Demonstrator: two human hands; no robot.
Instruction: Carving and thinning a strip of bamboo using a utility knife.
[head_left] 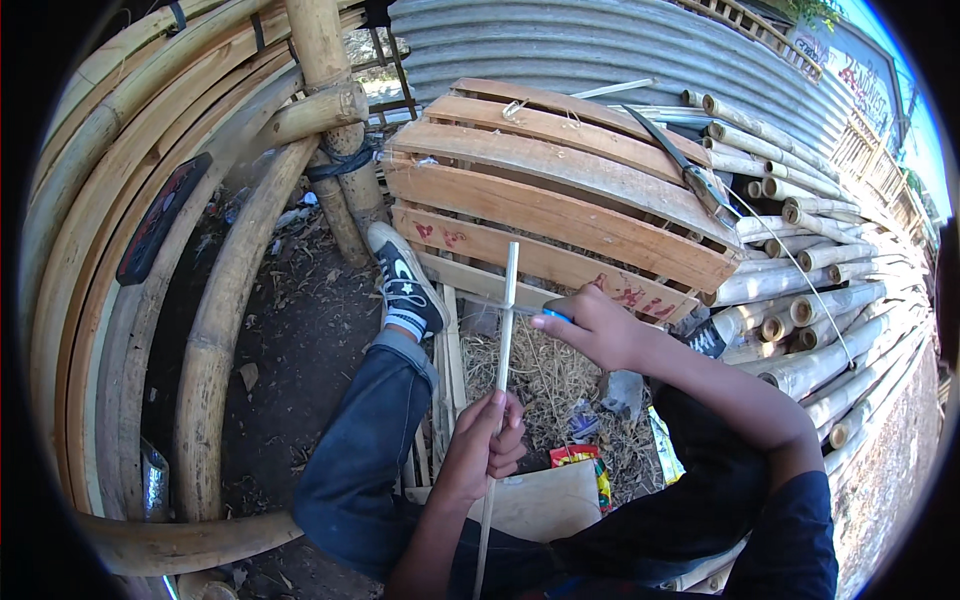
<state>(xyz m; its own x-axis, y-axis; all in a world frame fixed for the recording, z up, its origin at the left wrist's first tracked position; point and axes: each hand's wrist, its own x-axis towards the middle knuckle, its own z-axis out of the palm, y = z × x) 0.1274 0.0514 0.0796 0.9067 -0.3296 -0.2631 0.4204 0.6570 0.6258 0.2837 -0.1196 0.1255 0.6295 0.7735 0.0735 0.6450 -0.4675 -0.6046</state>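
A thin, pale bamboo strip (506, 350) stands nearly upright in front of me. My left hand (485, 447) is wrapped around its lower part. My right hand (597, 328) is closed on the blue handle of a knife (553, 315). The knife's thin blade reaches left to the strip and meets it above my left hand; its exact edge is hard to make out. Behind both hands stands a slatted wooden crate (560, 200). On its top right lies a large blade with a handle (700, 185).
Bamboo poles (800, 300) are stacked at the right. A bamboo rail frame (205, 370) runs along the left, with a dark remote-like object (163, 218) on it. Shavings (540, 385) and colourful wrappers (585, 460) lie between my legs. Corrugated metal sheeting (600, 40) stands behind.
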